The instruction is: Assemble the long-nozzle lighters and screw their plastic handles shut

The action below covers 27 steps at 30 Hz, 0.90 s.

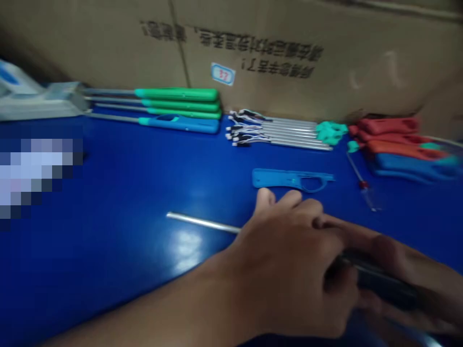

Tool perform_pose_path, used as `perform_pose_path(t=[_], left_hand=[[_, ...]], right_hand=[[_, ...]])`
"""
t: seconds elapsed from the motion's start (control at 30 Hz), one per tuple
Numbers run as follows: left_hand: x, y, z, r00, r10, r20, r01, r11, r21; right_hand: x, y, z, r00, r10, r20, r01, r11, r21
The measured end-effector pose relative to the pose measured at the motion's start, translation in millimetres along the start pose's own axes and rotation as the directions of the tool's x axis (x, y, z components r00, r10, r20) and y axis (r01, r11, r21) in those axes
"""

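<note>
My left hand [289,260] reaches in from the lower left, its fingers curled closed. A thin metal tube [202,221] sticks out to the left from beneath it; the end inside the grip is hidden. Partly behind it, my right hand [376,246] comes from the right, closed around a dark-handled tool [387,284], blurred, with its tip out of sight. Just beyond my left fingertips lies a blue lighter handle shell [277,178] with a trigger opening.
Finished-looking green lighters [184,94] and a blue lighter [184,123] lie at the back left beside a white device [43,103]. Metal tubes with wires [292,132] lie back centre, red handle shells [392,127] at right near a small wired part [362,184]. Cardboard [108,53] stands behind.
</note>
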<state>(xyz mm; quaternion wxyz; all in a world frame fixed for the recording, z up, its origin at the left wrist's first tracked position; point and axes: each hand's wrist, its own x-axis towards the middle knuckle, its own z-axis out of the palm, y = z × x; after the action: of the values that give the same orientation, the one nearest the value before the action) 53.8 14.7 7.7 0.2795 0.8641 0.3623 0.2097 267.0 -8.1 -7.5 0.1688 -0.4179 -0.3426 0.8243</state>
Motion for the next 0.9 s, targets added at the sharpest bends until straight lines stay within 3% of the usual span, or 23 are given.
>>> perform_pose_path(t=[0.07, 0.17, 0.37, 0.63, 0.9], left_hand=[[1.4, -0.8, 3.3, 1.000, 0.006, 0.000, -0.006, 1.000, -0.019], [0.6, -1.3, 6.9, 1.000, 0.029, -0.001, -0.029, 0.999, -0.013], [0.1, -1.5, 6.5, 0.999, -0.049, 0.013, 0.049, 0.998, -0.032], [9.2, -6.6, -1.8, 0.992, -0.118, 0.045, 0.123, 0.985, -0.123], [18.6, -4.8, -5.8, 0.979, -0.180, 0.099, 0.195, 0.963, -0.183]], right_hand=[[3.7, -13.7, 6.4, 0.991, -0.027, 0.133, 0.010, 0.991, 0.131], [10.5, -18.8, 11.7, 0.972, -0.097, 0.215, 0.053, 0.978, 0.200], [15.0, -11.5, 7.2, 0.964, -0.114, 0.241, 0.039, 0.955, 0.295], [19.4, -21.5, 8.1, 0.932, -0.101, 0.349, -0.017, 0.947, 0.320], [22.7, -24.8, 8.3, 0.939, -0.119, 0.323, 0.005, 0.942, 0.334]])
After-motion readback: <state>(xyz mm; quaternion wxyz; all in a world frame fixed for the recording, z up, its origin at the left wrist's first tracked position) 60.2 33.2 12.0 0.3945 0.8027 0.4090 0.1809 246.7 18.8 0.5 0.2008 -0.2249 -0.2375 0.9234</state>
